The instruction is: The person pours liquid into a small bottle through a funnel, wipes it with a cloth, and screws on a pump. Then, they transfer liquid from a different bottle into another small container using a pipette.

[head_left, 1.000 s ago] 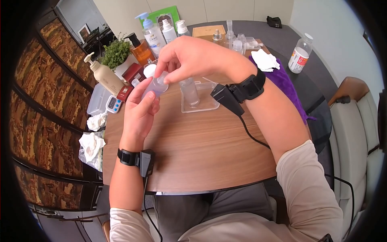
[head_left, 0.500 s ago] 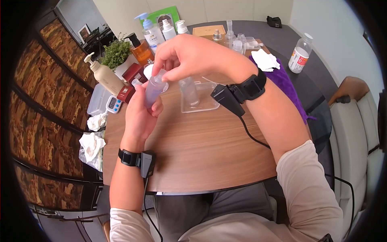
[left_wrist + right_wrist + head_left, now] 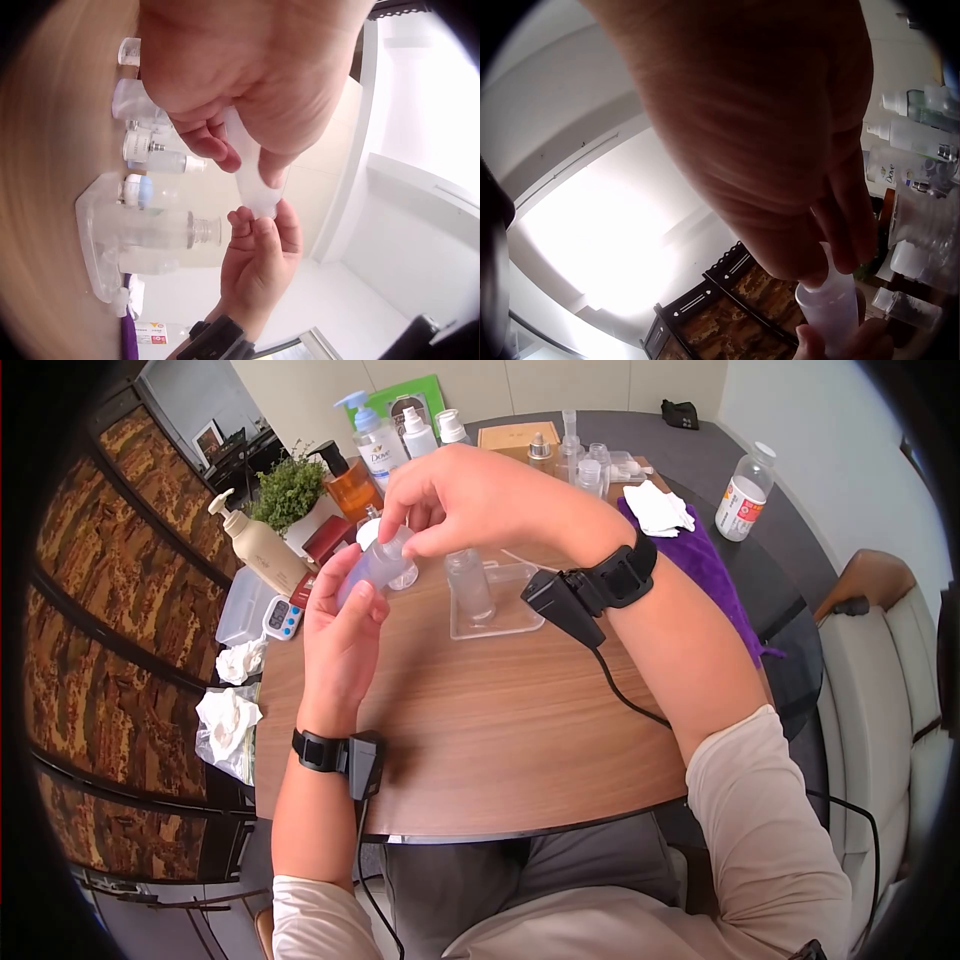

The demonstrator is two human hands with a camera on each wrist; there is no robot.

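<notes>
A frosted translucent bottle [image 3: 372, 574] is held up over the table's far left part, tilted. My left hand [image 3: 338, 635] grips its body with thumb and fingers. From above, my right hand [image 3: 475, 505] pinches its top end between thumb and fingertips, which hide most of that end. The left wrist view shows the bottle [image 3: 255, 184] running between the two hands. Over in the right wrist view, a round rim [image 3: 814, 292] shows just below the right fingertips. Nearby, a clear bottle with a bare threaded neck [image 3: 470, 590] stands in a shallow clear tray [image 3: 510, 628].
Pump bottles [image 3: 265, 550], a potted plant [image 3: 290, 492] and a small timer [image 3: 282, 618] line the left and back. Clear containers [image 3: 590, 472] stand back right, near a purple cloth [image 3: 705, 575] and a labelled bottle [image 3: 745, 495]. Crumpled tissues [image 3: 228, 720] lie left.
My left hand has turned the bottle, swinging it more upright and then tilting it again. My right hand stays nearly in place at the bottle's top.
</notes>
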